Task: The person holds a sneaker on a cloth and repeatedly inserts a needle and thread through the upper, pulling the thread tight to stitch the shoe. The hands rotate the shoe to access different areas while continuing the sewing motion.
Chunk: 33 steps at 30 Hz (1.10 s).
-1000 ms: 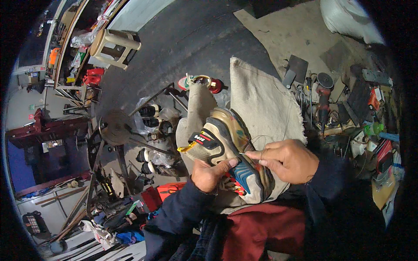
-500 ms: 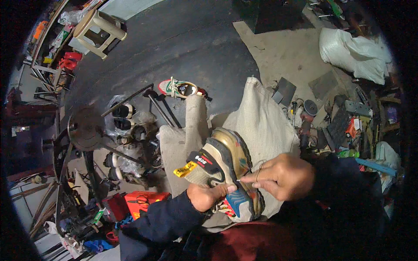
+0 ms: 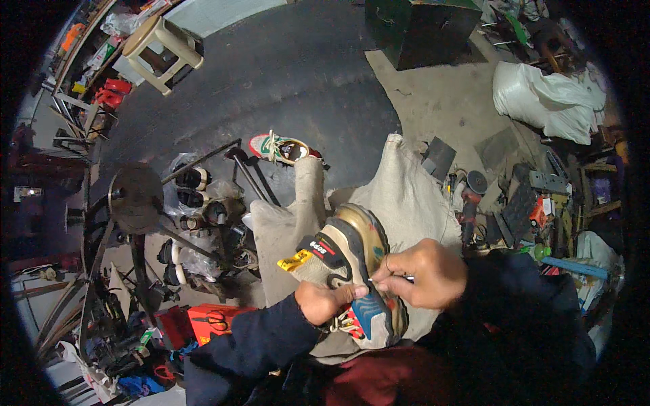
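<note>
A beige sneaker (image 3: 353,250) with a blue and red toe area, dark trim and a yellow heel tab lies on its side across my lap. My left hand (image 3: 325,300) is closed on its upper, the thumb pressing near the edge of the sole. Beside that thumb my right hand (image 3: 425,274) pinches at the seam between upper and sole. A small shiny tip shows at its fingers, too small to name. Under the shoe, a coarse beige cloth (image 3: 414,186) covers my legs.
Ahead stands another sneaker (image 3: 279,148), green, red and white. A metal stand with a round plate (image 3: 135,197) is at left, near bagged shoes. An angle grinder (image 3: 472,193) and assorted tools lie at right. Farther off are a plastic stool (image 3: 164,51), white sack (image 3: 542,101) and dark box (image 3: 423,30).
My right hand has come slightly left, its fingertips closer together at the seam. The left hand still grips the sneaker, and the whole view has shifted a little.
</note>
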Motion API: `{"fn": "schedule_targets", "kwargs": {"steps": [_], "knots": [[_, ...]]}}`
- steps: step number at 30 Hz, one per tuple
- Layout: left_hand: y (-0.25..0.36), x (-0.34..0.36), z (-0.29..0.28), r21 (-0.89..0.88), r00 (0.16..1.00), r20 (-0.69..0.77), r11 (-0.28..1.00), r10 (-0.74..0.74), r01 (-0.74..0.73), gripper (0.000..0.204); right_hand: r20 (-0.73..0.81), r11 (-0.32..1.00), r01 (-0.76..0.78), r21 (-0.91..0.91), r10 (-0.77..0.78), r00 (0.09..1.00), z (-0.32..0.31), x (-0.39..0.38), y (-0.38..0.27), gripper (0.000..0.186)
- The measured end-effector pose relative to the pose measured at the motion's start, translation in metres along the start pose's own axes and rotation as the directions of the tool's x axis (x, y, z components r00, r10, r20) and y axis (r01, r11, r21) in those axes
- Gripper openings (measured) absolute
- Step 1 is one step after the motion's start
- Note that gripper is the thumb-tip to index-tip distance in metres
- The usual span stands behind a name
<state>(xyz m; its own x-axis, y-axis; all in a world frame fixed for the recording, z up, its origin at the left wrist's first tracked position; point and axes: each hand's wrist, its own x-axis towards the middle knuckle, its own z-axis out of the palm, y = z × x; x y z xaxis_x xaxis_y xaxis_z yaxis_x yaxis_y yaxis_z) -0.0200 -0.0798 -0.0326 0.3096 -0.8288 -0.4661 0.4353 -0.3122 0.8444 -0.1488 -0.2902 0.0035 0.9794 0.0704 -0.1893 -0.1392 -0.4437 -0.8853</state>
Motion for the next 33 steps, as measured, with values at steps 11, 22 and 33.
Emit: {"fn": "schedule_targets", "kwargs": {"steps": [11, 22, 33], "knots": [[0.029, -0.037, 0.010, -0.029, 1.000, 0.015, 0.999, 0.012, -0.012, 0.038, -0.062, 0.992, 0.046, 0.116, -0.039, 0.997, -0.004, -0.027, 0.004, 0.019], [0.052, -0.086, -0.002, 0.677, 0.879, -0.246, 0.721, 0.408, -0.146, 0.007, -0.196, 0.991, 0.082, 0.104, -0.060, 0.979, 0.010, -0.048, 0.002, 0.018], [0.036, -0.069, -0.010, 0.184, 0.969, -0.098, 0.961, 0.228, -0.207, 0.044, -0.167, 0.995, 0.096, 0.021, -0.091, 0.982, 0.006, -0.045, 0.005, 0.020]]}}
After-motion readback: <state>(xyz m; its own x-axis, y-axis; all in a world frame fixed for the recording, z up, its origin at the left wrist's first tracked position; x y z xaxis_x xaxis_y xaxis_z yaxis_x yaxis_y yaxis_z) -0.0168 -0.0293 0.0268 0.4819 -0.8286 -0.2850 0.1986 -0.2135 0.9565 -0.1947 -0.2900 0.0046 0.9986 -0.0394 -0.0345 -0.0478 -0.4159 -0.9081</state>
